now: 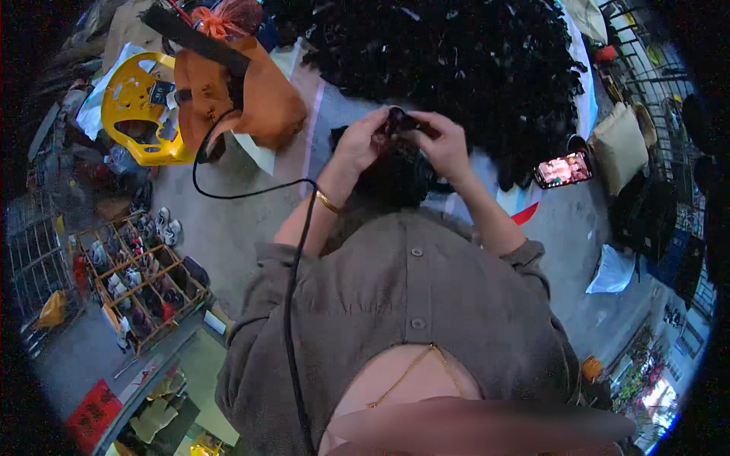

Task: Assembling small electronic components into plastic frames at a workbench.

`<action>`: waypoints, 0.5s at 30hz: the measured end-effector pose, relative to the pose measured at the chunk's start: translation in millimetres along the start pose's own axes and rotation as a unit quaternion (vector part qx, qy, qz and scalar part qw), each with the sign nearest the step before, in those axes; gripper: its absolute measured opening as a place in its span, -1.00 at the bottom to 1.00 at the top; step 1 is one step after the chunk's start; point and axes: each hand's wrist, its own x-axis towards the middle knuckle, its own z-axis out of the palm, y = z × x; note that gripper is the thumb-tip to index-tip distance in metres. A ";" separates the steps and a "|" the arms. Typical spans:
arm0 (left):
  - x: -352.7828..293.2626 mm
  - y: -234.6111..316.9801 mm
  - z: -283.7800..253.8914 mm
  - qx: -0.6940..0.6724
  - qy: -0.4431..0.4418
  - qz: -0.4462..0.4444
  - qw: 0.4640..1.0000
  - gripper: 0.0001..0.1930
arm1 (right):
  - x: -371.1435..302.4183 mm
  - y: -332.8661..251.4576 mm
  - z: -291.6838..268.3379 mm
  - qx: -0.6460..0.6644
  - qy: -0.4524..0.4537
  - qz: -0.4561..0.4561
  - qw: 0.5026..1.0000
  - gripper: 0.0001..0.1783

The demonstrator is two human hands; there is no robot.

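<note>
My left hand [362, 143] and my right hand [444, 146] are raised close together in front of my chest. Between their fingertips is a small dark piece [396, 121], glossy in places, pinched from both sides; its kind is too dim to make out. Just below the hands, a black bundle [391, 176] rests near my lap. A large heap of black soft pieces [449, 57], flecked with small pale bits, spreads out beyond my hands on a pale sheet [328, 114].
At the left, a yellow plastic chair [122, 95] stands beside an orange-brown bag [266, 99]. A black cable [251, 193] runs past my left arm. A lit phone [563, 169] is to the right, near a beige sack [617, 140]. A shoe rack [144, 277] stands at lower left.
</note>
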 end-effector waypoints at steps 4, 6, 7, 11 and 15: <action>-3.4 -0.5 -13.4 0.050 -0.040 -0.058 0.996 -0.77 | -3.0 -19.2 -14.0 -0.222 -0.033 -0.244 0.944 -0.59; -11.3 1.4 -5.1 0.074 -0.060 -0.096 0.991 -0.77 | -4.3 -20.4 -16.8 -0.271 -0.071 -0.278 0.919 -0.62; -16.9 -1.0 3.7 0.092 -0.029 -0.082 0.992 -0.76 | -5.5 -17.1 -17.3 -0.304 -0.093 -0.292 0.902 -0.65; -26.5 -9.4 -0.9 0.187 -0.018 -0.060 0.980 -0.71 | -11.6 -12.4 -14.7 -0.352 -0.131 -0.306 0.875 -0.70; -47.5 0.7 15.3 0.347 -0.066 -0.014 0.935 -0.69 | -15.5 -8.1 -16.0 -0.346 -0.150 -0.303 0.875 -0.70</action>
